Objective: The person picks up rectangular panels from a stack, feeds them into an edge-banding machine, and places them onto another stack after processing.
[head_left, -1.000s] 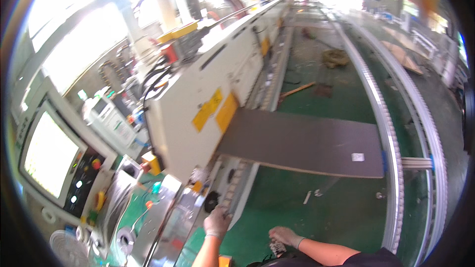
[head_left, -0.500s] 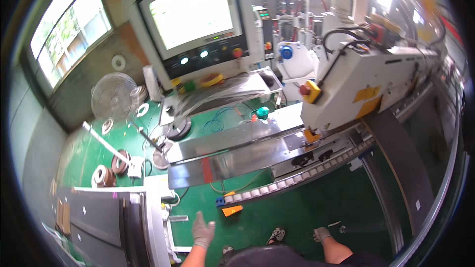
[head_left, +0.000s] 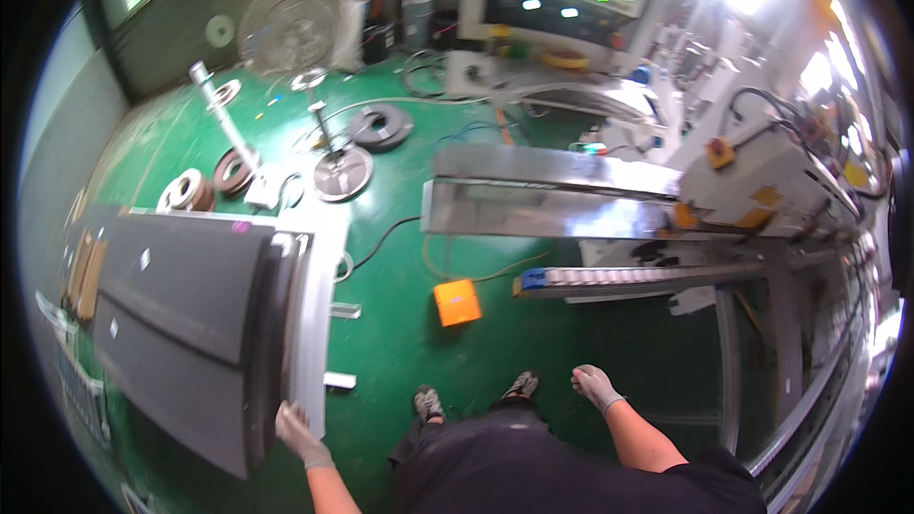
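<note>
My left hand (head_left: 299, 430), in a pale glove, is at the near right edge of a stack of dark grey panels (head_left: 186, 266). Its fingers reach up along the panel edge, and I cannot tell whether they press on it. My right hand (head_left: 596, 387), also gloved, hangs over the green floor to the right of my feet. Those fingers are curled in, with nothing visible in them.
A pale frame (head_left: 312, 324) borders the stack's right side. An orange box (head_left: 458, 303) stands on the floor ahead. Beyond it, a machine with a metal table (head_left: 552, 209) and a roller rail (head_left: 647, 275) stretches right. Reels (head_left: 381, 126) and a fan (head_left: 300, 24) are farther back.
My view has turned left and down, toward the panel stack. My left hand has moved from over the floor to the panels' edge. The right hand still hangs free, curled.
</note>
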`<state>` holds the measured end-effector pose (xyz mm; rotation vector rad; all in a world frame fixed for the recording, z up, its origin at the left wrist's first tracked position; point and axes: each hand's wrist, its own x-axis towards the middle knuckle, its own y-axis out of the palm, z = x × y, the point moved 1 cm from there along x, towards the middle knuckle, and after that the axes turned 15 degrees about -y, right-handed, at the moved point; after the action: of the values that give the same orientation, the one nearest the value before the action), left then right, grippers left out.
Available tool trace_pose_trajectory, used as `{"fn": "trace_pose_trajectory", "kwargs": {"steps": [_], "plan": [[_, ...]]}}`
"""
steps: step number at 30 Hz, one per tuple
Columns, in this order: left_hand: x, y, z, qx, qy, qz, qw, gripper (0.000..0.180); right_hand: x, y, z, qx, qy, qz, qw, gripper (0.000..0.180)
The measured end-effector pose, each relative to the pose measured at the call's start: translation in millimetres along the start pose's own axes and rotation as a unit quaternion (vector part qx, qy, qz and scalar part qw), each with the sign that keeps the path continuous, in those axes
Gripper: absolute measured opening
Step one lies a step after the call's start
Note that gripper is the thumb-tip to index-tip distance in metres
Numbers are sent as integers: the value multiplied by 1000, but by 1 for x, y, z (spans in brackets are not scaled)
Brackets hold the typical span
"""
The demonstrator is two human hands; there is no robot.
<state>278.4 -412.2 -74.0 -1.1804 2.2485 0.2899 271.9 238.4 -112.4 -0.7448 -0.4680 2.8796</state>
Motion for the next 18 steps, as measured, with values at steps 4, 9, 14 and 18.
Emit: {"fn": "trace_pose_trajectory", "kwargs": {"steps": [4,9,14,18], "plan": [[-31,3,-105,298,376,-75,874,33,-9,105,53,-206,-176,181,945,33],[15,-59,-144,375,346,-222,831,45,-29,155,77,-279,-210,252,902,32],[35,-88,-106,459,202,-250,828,56,8,109,-3,-161,5,197,967,29],[39,-43,-112,411,247,-195,856,45,18,99,10,-135,67,170,974,21]]}}
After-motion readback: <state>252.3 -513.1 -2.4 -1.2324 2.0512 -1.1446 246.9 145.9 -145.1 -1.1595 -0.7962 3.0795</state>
